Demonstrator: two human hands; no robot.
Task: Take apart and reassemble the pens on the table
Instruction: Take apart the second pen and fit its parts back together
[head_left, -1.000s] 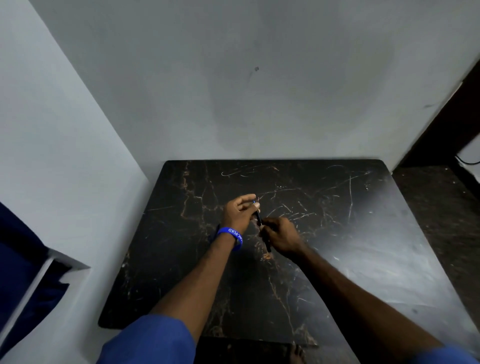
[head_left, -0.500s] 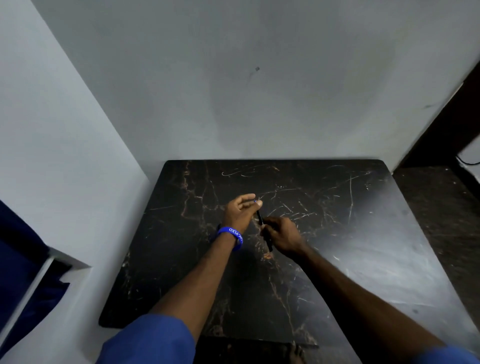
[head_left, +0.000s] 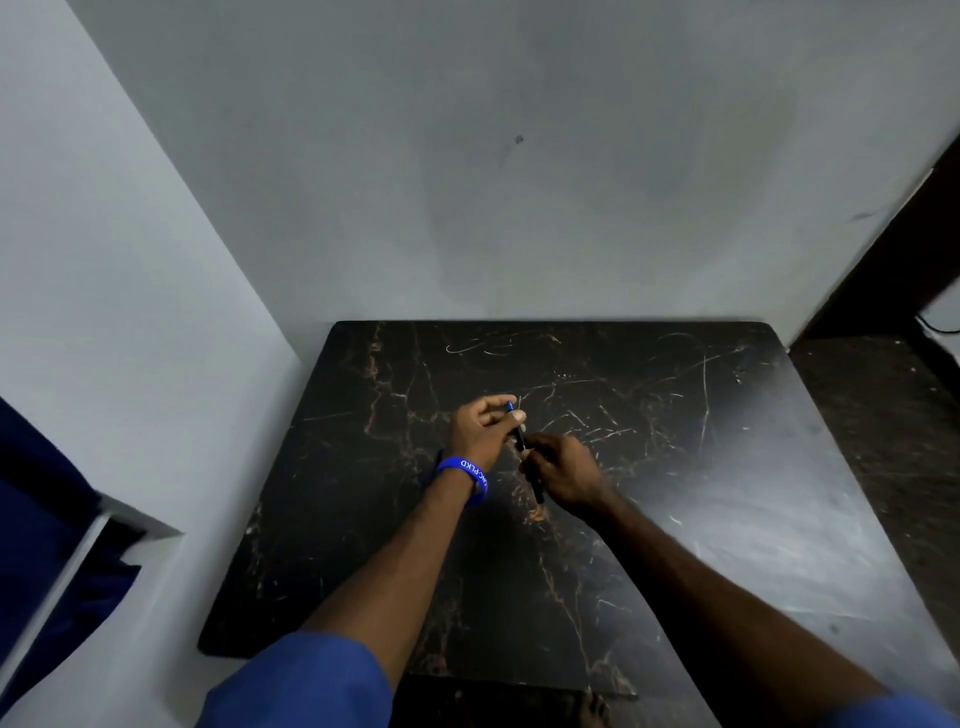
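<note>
Pen (head_left: 521, 440): slim, dark barrel, with a small blue tip showing at its far end beside the left fingertips. The near end pokes out dark below the right hand. Detail of joints or seams is too small and dim to read; cannot tell whether the parts are separated.

Position: the pen is held above the middle of the table (head_left: 701, 519), clear of the surface, running from far-left to near-right between the two hands. It is tilted, far end slightly left of the near end.

Left hand (head_left: 480, 431): on the far end of the pen, thumb and fingertips pinched around the blue-tipped part, remaining fingers loosely curled. A blue wristband (head_left: 464, 475) with white lettering sits on this wrist.

Right hand (head_left: 563, 475): closed around the nearer stretch of the barrel, fingers wrapped tight, knuckles up. The hands are just beside each other, nearly touching, with a short run of barrel exposed between them.

Count: one pen visible, two hands, one wristband, one table. The table top is black with brown veining and pale scratches; no other loose items can be made out on it. Blue sleeves (head_left: 301, 680) show at the near edge on both arms.
</note>
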